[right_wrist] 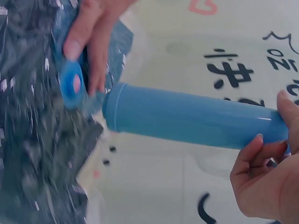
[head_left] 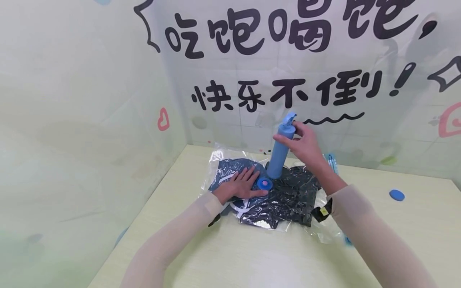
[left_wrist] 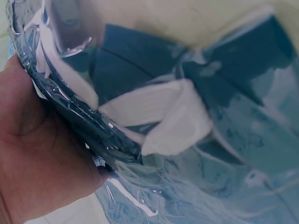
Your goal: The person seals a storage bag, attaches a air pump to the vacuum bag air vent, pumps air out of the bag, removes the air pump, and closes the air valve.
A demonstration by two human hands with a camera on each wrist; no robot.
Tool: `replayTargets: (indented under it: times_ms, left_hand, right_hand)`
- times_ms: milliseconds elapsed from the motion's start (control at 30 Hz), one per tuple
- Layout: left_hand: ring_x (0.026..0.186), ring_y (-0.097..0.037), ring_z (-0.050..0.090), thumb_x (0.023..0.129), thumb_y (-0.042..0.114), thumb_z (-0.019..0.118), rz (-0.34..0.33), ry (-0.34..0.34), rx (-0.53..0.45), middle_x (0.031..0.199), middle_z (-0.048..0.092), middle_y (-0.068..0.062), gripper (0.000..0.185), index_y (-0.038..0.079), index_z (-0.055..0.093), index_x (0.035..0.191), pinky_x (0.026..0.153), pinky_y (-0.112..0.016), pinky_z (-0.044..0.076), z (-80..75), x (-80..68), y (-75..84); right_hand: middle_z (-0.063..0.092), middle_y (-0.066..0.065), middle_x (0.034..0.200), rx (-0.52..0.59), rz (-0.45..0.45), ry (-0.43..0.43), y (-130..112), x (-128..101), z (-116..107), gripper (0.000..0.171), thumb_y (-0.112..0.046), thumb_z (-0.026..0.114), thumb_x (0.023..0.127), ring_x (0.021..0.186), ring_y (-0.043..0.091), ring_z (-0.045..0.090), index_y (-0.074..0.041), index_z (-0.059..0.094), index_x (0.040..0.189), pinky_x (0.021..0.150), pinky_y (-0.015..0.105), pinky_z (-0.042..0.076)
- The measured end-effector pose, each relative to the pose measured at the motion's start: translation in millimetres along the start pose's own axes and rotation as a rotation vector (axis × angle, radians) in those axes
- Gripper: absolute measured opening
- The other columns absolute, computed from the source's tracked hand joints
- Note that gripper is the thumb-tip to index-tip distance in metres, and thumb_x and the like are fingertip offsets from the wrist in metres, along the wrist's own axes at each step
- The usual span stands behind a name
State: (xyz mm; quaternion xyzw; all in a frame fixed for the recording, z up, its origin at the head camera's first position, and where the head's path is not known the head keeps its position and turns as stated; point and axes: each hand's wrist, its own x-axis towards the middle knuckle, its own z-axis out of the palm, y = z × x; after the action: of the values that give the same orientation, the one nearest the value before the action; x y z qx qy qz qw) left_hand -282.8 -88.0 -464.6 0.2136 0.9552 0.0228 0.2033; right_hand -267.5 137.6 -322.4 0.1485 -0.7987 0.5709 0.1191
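A transparent vacuum storage bag (head_left: pixel 291 200) with dark folded clothes inside lies on the table. My left hand (head_left: pixel 246 186) rests on it with fingers spread, the thumb beside a round blue valve (head_left: pixel 264 183) with a pink centre. My right hand (head_left: pixel 306 144) grips a blue hand pump (head_left: pixel 279 156) near its upper end. The pump is tilted, its lower end close to the valve; in the right wrist view a gap shows between pump and valve. Blue cloth (left_wrist: pixel 233 93) and a white band (left_wrist: pixel 173 116) show through the plastic in the left wrist view.
A round blue cap (head_left: pixel 397 195) lies on the table to the right. The bag's blue closure strip (head_left: pixel 332 162) shows behind my right forearm. A wall with printed lettering (head_left: pixel 252 96) rises at the back, and another wall (head_left: pixel 90 120) bounds the left side.
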Motion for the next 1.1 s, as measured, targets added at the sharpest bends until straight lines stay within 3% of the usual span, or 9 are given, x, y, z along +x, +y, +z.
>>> replayTargets:
  times_ms: [133, 300, 433, 600, 833, 1100]
  left_hand:
    - [0.152, -0.023, -0.013, 0.095, 0.079, 0.034, 0.003, 0.003, 0.008, 0.168, -0.013, 0.000, 0.096, 0.025, -0.001, 0.165, 0.119, -0.046, -0.004, 0.9, 1.1, -0.6]
    - [0.151, -0.023, -0.014, 0.094, 0.080, 0.034, 0.007, 0.000, -0.005, 0.168, -0.014, 0.000, 0.097, 0.025, -0.003, 0.165, 0.119, -0.047, -0.005, 1.4, -0.2, -0.5]
    - [0.152, -0.023, -0.013, 0.094, 0.079, 0.036, 0.012, 0.007, -0.018, 0.168, -0.013, 0.000, 0.097, 0.024, -0.002, 0.165, 0.119, -0.047, -0.004, 0.6, -2.7, -0.1]
    - [0.152, -0.024, -0.013, 0.096, 0.077, 0.036, 0.019, 0.006, -0.027, 0.168, -0.013, -0.001, 0.096, 0.023, -0.002, 0.165, 0.119, -0.046, -0.005, -0.6, -5.1, 0.3]
    - [0.151, -0.023, -0.015, 0.097, 0.075, 0.039, 0.019, 0.004, -0.060, 0.168, -0.014, -0.001, 0.095, 0.023, -0.002, 0.165, 0.119, -0.045, -0.007, -0.7, -7.5, 0.4]
    - [0.151, -0.023, -0.015, 0.095, 0.077, 0.037, 0.015, 0.003, -0.053, 0.168, -0.015, 0.000, 0.096, 0.024, -0.003, 0.165, 0.119, -0.046, -0.007, 3.8, -5.2, 1.3]
  right_hand:
    - [0.062, 0.016, 0.125, -0.054, 0.009, -0.024, -5, -1, -29, 0.056, -0.031, 0.081, 0.090, 0.117, 0.031, 0.058, 0.002, 0.060, 0.130, 0.097, 0.050, 0.047]
    - [0.061, 0.018, 0.125, -0.180, 0.119, -0.033, 0, -4, -74, 0.064, -0.043, 0.077, 0.091, 0.111, 0.032, 0.057, 0.001, 0.059, 0.133, 0.088, 0.044, 0.051]
    - [0.060, 0.017, 0.101, -0.311, 0.157, -0.011, 18, -4, -110, 0.055, -0.047, 0.074, 0.093, 0.090, 0.028, 0.055, 0.004, 0.061, 0.109, 0.070, 0.033, 0.049]
    - [0.052, 0.013, 0.083, -0.481, 0.243, -0.045, 43, -12, -146, 0.055, -0.051, 0.069, 0.094, 0.080, 0.029, 0.050, 0.002, 0.053, 0.088, 0.063, 0.036, 0.044]
    - [0.049, 0.017, 0.080, -0.675, 0.439, -0.217, 74, -29, -173, 0.069, -0.059, 0.061, 0.096, 0.078, 0.035, 0.054, 0.009, 0.051, 0.088, 0.061, 0.037, 0.047]
    - [0.045, 0.012, 0.073, -0.720, 0.621, -0.344, 106, -47, -188, 0.074, -0.053, 0.065, 0.094, 0.067, 0.026, 0.053, 0.019, 0.046, 0.094, 0.060, 0.035, 0.047]
